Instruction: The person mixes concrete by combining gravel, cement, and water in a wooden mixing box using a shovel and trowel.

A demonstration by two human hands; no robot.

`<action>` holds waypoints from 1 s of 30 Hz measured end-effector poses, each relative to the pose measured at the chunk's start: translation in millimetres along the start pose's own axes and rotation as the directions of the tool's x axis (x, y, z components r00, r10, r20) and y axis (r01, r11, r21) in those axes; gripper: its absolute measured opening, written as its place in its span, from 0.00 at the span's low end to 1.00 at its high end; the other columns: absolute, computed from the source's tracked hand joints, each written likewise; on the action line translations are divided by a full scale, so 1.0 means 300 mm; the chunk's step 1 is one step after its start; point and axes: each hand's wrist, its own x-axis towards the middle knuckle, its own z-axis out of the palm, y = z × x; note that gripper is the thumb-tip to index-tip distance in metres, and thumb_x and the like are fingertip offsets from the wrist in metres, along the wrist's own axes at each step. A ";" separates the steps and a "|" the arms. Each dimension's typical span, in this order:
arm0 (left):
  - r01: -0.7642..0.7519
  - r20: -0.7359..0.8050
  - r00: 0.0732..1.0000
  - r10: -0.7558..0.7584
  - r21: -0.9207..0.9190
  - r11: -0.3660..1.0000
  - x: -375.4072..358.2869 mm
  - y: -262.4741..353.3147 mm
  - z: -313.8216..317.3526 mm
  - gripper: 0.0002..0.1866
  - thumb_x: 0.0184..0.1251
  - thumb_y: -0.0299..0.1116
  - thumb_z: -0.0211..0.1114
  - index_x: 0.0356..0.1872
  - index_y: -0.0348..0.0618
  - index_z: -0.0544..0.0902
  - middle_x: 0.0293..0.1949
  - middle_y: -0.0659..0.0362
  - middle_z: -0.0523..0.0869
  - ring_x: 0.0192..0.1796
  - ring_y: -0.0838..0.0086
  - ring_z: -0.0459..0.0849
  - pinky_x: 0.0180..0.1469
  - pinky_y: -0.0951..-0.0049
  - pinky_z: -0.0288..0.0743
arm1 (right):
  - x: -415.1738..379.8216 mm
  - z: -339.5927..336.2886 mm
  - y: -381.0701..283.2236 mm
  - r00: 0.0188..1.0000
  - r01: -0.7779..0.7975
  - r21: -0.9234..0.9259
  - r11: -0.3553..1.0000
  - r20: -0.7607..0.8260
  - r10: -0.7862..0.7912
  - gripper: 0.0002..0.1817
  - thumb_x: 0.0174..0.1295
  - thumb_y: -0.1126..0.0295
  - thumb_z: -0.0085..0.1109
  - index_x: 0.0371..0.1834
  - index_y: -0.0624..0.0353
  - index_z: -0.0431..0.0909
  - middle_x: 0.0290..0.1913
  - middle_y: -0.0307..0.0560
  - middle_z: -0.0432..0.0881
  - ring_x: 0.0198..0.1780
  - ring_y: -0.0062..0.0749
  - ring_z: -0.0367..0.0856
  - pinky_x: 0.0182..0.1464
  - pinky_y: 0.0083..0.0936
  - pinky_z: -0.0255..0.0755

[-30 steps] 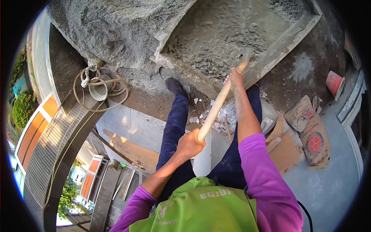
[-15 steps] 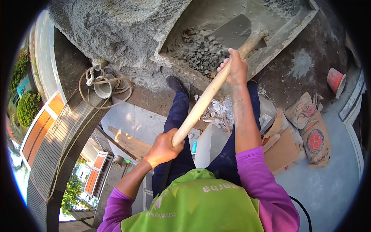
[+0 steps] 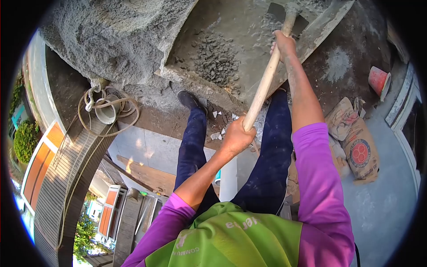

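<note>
Left hand (image 3: pixel 239 135) and right hand (image 3: pixel 285 45) grip the hoe (image 3: pixel 264 89); a hard pull could spill wet cement (image 3: pixel 249 38) from the box (image 3: pixel 328 34).

2 clenched hands (image 3: pixel 238 135), right (image 3: pixel 283 43) foremost

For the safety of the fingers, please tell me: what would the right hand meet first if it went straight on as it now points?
Probably the hoe blade beyond the right hand, though depth is unclear.

a head-worn camera looks down upon the hands (image 3: pixel 239 137) (image 3: pixel 284 44).
</note>
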 end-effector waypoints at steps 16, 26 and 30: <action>0.031 0.035 0.998 -0.051 0.429 0.903 -0.289 0.060 -0.620 0.12 0.59 0.33 0.69 0.37 0.34 0.81 0.25 0.44 0.84 0.29 0.54 0.84 0.37 0.57 0.77 | -0.319 0.280 0.459 0.898 -0.431 0.466 0.773 0.141 0.416 0.16 0.64 0.64 0.62 0.42 0.63 0.67 0.26 0.43 0.69 0.21 0.34 0.71 0.22 0.39 0.74; 0.109 0.116 0.980 -0.165 0.382 0.918 -0.432 0.164 -0.600 0.13 0.60 0.32 0.75 0.38 0.35 0.80 0.24 0.59 0.80 0.28 0.77 0.76 0.32 0.67 0.73 | -0.577 0.167 0.010 0.983 -0.174 0.504 0.846 0.136 0.122 0.19 0.64 0.67 0.63 0.48 0.62 0.64 0.23 0.45 0.73 0.16 0.34 0.75 0.17 0.37 0.76; -0.035 0.269 0.963 -0.011 0.165 0.986 -0.195 0.196 -0.301 0.18 0.61 0.36 0.76 0.42 0.35 0.79 0.26 0.57 0.79 0.30 0.77 0.75 0.33 0.67 0.74 | -0.318 -0.044 -0.233 0.986 0.078 0.379 0.922 0.109 -0.128 0.16 0.64 0.66 0.65 0.42 0.65 0.69 0.23 0.44 0.74 0.19 0.30 0.75 0.19 0.33 0.76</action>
